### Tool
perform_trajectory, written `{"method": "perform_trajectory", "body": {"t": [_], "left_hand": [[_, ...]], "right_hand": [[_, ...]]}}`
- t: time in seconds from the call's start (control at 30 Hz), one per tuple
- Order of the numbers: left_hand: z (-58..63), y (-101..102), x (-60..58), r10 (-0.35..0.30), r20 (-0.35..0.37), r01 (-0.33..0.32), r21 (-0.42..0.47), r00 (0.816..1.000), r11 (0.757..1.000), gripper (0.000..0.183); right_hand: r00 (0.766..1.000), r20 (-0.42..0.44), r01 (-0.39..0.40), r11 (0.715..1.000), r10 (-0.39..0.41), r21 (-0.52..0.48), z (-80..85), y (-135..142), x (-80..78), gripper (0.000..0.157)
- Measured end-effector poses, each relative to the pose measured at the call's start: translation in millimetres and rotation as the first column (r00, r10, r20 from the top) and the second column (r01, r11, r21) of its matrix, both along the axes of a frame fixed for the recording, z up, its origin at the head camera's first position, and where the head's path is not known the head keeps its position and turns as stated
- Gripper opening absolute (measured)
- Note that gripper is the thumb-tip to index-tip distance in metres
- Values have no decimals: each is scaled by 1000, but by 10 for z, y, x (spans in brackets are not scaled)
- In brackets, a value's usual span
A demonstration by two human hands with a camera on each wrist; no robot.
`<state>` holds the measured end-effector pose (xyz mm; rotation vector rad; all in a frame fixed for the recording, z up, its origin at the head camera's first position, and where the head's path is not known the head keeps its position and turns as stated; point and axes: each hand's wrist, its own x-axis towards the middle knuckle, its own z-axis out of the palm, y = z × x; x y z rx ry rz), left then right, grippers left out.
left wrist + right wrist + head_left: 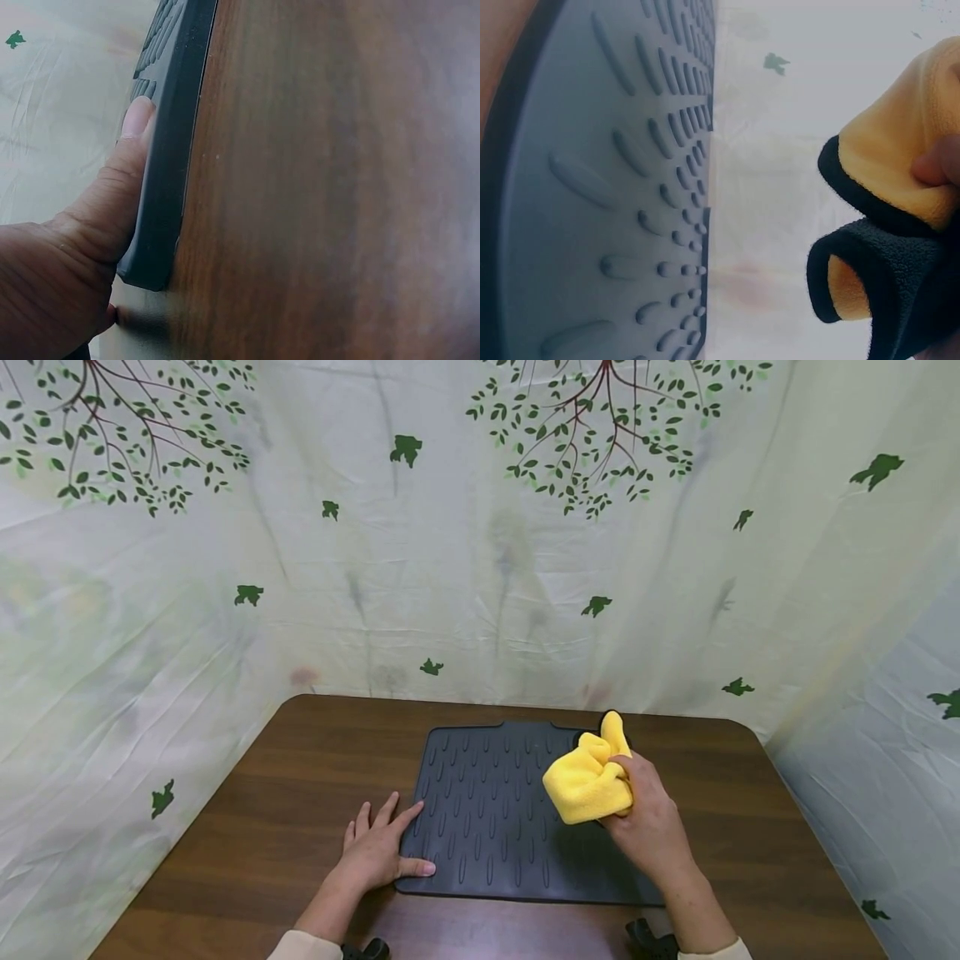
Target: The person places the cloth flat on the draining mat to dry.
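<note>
A dark grey ribbed mat [480,860] lies on the wooden table, its top covered in rows of raised oval ridges. At its left front corner rests my left hand [371,858], fingers spread and straight, the thumb [137,120] lying over the mat's front rim. My right hand [652,818] grips a bunched yellow cleaning cloth [588,785] above the mat's right half. In the right wrist view the cloth [896,135] shows a dark grey reverse and black edging, hanging apart from the ridged surface. Part of the right hand's fingers is hidden by the cloth.
The brown wooden table [300,777] extends on both sides of the mat and has rounded back corners. A pale curtain [480,568] printed with leaves and branches hangs behind and beside it. A raised tab [527,726] stands along the mat's back edge.
</note>
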<state>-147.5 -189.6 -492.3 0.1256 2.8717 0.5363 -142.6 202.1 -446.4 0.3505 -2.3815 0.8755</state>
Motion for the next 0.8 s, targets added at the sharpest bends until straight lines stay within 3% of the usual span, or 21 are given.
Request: {"method": "perform_trajectory", "body": {"t": [0.5, 0.8], "left_hand": [[-26, 7, 4, -2, -30, 3, 9, 1000, 1000, 108], [-29, -9, 14, 1, -23, -1, 4, 1000, 1000, 109]], "right_hand": [[998, -24, -58, 998, 59, 35, -70, -89, -37, 71], [999, 1, -43, 999, 43, 32, -96, -118, -29, 75]]}}
